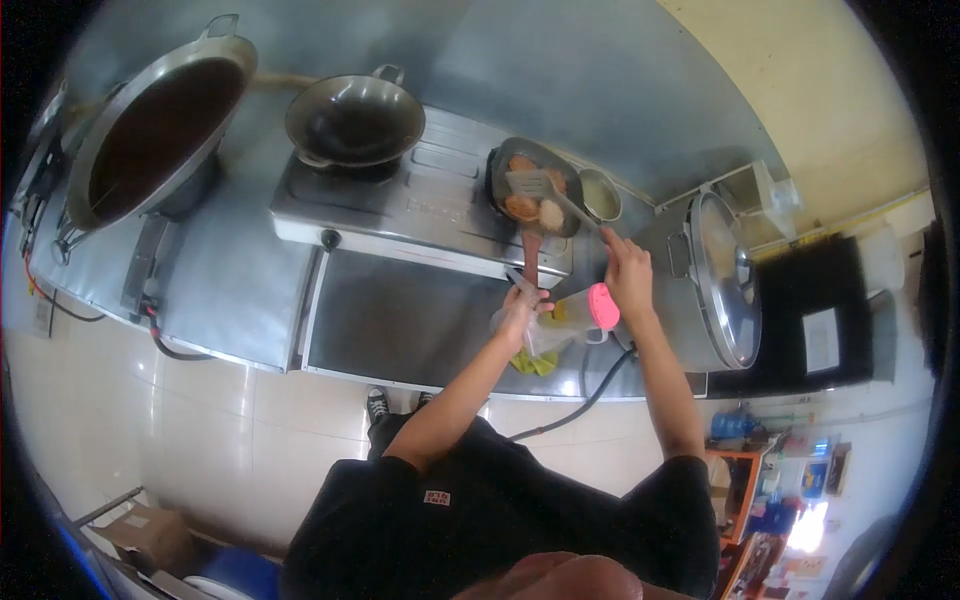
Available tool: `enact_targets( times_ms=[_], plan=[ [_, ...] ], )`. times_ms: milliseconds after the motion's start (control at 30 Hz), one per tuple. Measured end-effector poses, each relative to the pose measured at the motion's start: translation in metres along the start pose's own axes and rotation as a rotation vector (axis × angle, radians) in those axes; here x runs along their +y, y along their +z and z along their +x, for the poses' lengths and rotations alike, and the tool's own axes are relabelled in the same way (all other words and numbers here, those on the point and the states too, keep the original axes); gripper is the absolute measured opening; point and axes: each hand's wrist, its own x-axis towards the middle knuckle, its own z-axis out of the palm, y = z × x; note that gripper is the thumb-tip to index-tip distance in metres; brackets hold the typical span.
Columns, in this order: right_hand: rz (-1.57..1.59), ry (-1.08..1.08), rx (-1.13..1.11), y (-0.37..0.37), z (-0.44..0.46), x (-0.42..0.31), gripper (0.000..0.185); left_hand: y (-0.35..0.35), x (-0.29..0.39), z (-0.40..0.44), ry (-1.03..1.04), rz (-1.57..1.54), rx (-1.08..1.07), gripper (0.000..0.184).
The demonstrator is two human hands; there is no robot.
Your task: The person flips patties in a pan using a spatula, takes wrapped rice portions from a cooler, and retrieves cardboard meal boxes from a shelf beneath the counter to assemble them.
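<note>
The right hand (629,275) pinches a spatula (530,184) over patties (522,208) in the pan (548,152), apparently frying; left hand (517,314), grip unclear. Turning them would likely need it slid underneath.

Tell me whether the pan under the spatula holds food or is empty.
It holds food: several browned pieces lie in the pan, around the spatula that the right hand holds.

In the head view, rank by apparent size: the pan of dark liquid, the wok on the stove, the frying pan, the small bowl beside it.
1. Pan of dark liquid
2. Wok
3. Frying pan, handle left out
4. Small bowl
Apparent size only; distances to the camera differ.
</note>
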Motion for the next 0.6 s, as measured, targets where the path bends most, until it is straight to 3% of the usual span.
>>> enact_targets(
  times_ms=[100, 233, 333, 600],
  plan=[
    [0.074, 0.035, 0.04, -0.016, -0.001, 0.009, 0.034, 0.003, -0.005, -0.007, -0.012, -0.026, 0.006, 0.02],
    [0.198, 0.169, 0.017, -0.042, -0.002, 0.013, 0.025, -0.002, -0.007, 0.0, -0.014, 0.024, 0.027, 0.017],
    [0.169, 0.176, -0.013, -0.014, 0.003, 0.013, 0.025, -0.002, -0.006, 0.0, -0.009, 0.078, 0.054, 0.017],
    [-0.024, -0.103, -0.012, -0.036, 0.082, 0.083, 0.024, -0.007, 0.008, -0.006, 0.043, 0.131, 0.093, 0.018]
  ],
)
